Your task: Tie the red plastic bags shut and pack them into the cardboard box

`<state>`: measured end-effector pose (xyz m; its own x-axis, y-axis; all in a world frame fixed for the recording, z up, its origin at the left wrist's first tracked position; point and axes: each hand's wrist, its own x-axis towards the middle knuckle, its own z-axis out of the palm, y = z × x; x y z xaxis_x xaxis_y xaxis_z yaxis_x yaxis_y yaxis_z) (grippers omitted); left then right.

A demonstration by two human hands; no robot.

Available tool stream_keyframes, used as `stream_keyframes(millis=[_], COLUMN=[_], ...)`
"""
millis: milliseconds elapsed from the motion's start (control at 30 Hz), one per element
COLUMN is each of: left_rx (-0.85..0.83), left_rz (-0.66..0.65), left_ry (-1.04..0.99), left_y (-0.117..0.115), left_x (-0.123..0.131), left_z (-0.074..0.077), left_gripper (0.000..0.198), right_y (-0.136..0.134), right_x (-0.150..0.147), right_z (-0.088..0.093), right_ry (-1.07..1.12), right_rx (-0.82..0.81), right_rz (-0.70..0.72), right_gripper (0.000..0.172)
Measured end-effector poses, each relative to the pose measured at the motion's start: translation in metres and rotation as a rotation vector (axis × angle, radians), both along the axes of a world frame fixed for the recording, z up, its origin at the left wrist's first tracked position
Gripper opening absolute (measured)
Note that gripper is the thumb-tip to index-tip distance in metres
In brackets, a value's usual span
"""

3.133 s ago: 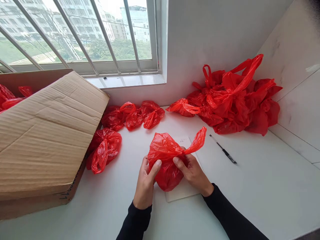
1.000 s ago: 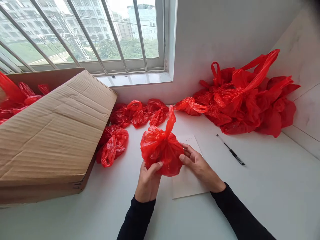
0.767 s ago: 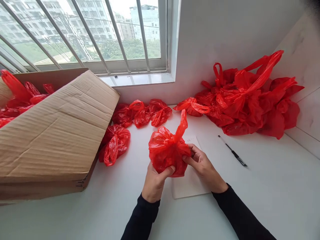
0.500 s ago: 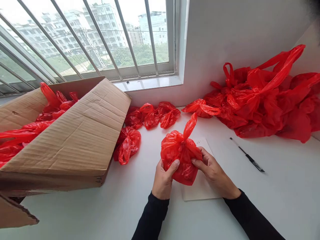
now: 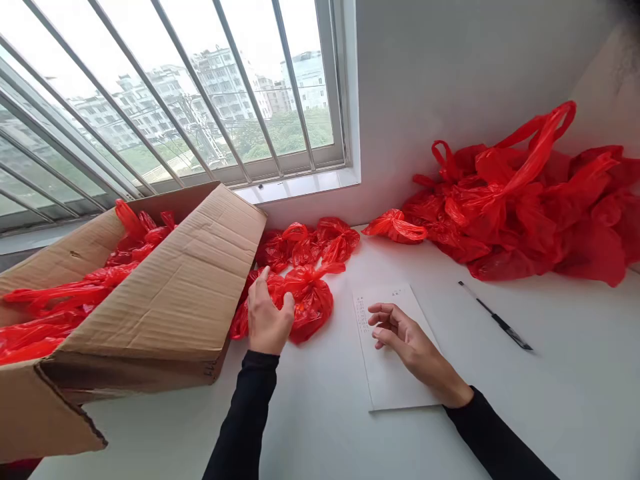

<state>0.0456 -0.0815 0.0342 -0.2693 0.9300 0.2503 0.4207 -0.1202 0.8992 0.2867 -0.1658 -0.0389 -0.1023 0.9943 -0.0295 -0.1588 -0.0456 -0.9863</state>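
A knotted red plastic bag point(image 5: 311, 300) lies on the white table, beside another tied red bag that my left hand mostly hides. My left hand point(image 5: 267, 315) sits against the bag's left side with fingers loosely apart, holding nothing. My right hand point(image 5: 400, 333) rests over a white sheet of paper point(image 5: 387, 370), fingers loosely curled and empty. More small tied red bags point(image 5: 313, 241) lie just behind, under the window.
An open cardboard box point(image 5: 165, 300) holding red bags stands at the left, its flap leaning toward my left hand. A big heap of red bags point(image 5: 520, 207) fills the back right corner. A black pen point(image 5: 495, 323) lies right of the paper.
The tied bag went from both hands down onto the table at the left by the box. My right hand let go and now rests over the paper. The view swung left.
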Motion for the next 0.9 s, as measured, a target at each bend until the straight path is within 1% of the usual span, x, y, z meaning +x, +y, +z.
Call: stream_keyframes(millis=[33,67,100,133,167,200,233,300,333,400,467,533,633,700,767,833,900], left_rx=[0.081,0.147,0.182,0.172,0.124,0.052,-0.005,-0.071,-0.083,-0.101,-0.107,-0.101,-0.026,0.085,0.201,0.259,0.237], left_rz=[0.014,0.006,-0.025,-0.069,-0.107,-0.141,-0.161,-0.169,-0.163,-0.142,-0.121,-0.097,-0.049,-0.029,-0.054,-0.129,-0.238], left_ry=[0.131,0.286,0.462,0.627,0.762,0.855,0.902,0.933,0.932,0.934,0.927,0.903,0.828,0.754,0.662,0.559,0.459], left_y=[-0.003,-0.006,-0.01,-0.012,-0.013,-0.012,-0.009,0.002,0.009,0.023,0.036,0.044,0.049,0.048,0.049,0.053,0.063], left_x=[0.004,0.009,0.015,0.02,0.024,0.027,0.027,0.023,0.018,0.007,-0.003,-0.007,0.002,0.02,0.046,0.077,0.111], left_z=[0.0,-0.002,-0.008,-0.017,-0.027,-0.037,-0.046,-0.061,-0.066,-0.07,-0.07,-0.067,-0.057,-0.046,-0.033,-0.02,-0.011], left_gripper=[0.058,0.056,0.054,0.054,0.057,0.06,0.062,0.061,0.06,0.059,0.061,0.063,0.061,0.053,0.045,0.04,0.045], right_y=[0.0,0.0,0.001,0.001,0.002,0.002,0.003,0.004,0.005,0.006,0.006,0.006,0.007,0.008,0.011,0.015,0.018], right_x=[0.0,0.0,0.0,0.0,0.0,0.0,0.0,0.0,0.0,-0.001,-0.001,-0.002,-0.004,-0.003,-0.002,0.003,0.008], right_z=[0.001,0.001,0.001,0.001,0.001,0.0,0.0,-0.002,-0.002,-0.002,-0.001,0.001,0.006,0.009,0.011,0.013,0.013], right_ry=[0.001,0.003,0.006,0.009,0.011,0.013,0.014,0.016,0.018,0.018,0.017,0.019,0.031,0.063,0.126,0.212,0.282], right_rx=[0.002,0.003,0.006,0.008,0.008,0.007,0.005,0.002,0.0,-0.005,-0.006,-0.002,-0.01,-0.024,-0.034,-0.038,-0.045], right_rz=[-0.006,-0.012,-0.018,-0.026,-0.03,-0.035,-0.038,-0.04,-0.04,-0.04,-0.045,-0.055,-0.099,-0.156,-0.224,-0.289,-0.358], right_gripper=[0.03,0.029,0.028,0.028,0.027,0.027,0.027,0.026,0.026,0.025,0.024,0.024,0.022,0.019,0.018,0.018,0.02])
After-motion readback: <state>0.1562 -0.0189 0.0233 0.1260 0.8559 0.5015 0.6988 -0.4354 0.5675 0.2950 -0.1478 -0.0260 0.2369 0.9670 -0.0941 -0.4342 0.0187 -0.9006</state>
